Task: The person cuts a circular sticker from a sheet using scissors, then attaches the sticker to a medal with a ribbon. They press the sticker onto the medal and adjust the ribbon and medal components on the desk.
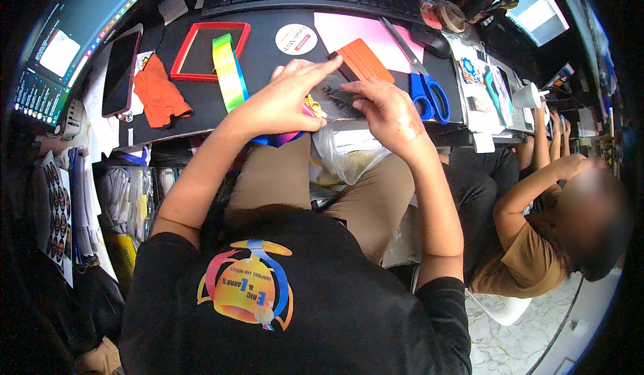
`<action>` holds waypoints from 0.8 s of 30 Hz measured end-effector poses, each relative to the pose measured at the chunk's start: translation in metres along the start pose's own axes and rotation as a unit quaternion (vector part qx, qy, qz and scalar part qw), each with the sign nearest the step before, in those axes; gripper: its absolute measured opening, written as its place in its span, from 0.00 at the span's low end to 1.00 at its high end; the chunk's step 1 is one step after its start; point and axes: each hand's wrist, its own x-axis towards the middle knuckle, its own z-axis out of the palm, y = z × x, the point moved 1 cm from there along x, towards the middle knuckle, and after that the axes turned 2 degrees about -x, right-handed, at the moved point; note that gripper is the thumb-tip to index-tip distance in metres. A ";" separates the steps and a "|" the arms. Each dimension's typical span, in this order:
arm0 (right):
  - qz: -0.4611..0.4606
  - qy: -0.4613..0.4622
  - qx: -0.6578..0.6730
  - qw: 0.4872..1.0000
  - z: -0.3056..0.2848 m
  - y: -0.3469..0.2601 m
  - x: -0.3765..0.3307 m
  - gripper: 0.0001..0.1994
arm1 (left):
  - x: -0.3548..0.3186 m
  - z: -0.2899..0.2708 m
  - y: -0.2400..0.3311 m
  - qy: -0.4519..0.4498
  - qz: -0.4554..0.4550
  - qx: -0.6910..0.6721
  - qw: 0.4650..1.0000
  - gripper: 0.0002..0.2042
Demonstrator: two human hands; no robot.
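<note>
Left hand (285, 100) lies palm down with fingers stretched nearly flat, its grip spread and pressing on a small dark flat piece (342, 98) at the near edge of the black tabletop (261, 60). Right hand (389, 110) has its grip curled, fingertips pinching the same piece's right side. The piece is one, dark grey, thin, largely hidden under both hands; a bit of yellow shows beneath the left palm. One orange squeegee (364, 61) just behind it. One pair of blue-handled scissors (424, 86) to the right. One red frame (208, 49), one rainbow ribbon (229, 73), one orange cloth (159, 93), one phone (121, 72).
</note>
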 end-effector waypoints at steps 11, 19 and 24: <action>0.048 0.032 0.011 0.998 0.013 -0.014 0.017 0.06 | -0.014 -0.005 0.004 0.038 -0.052 -0.013 0.998 0.50; 0.038 0.038 -0.064 0.997 0.028 -0.027 0.023 0.06 | -0.021 0.000 -0.002 0.085 -0.032 -0.046 0.995 0.51; 0.025 0.033 -0.088 0.995 0.026 -0.026 0.023 0.07 | -0.021 0.002 -0.006 0.097 -0.014 -0.049 0.994 0.51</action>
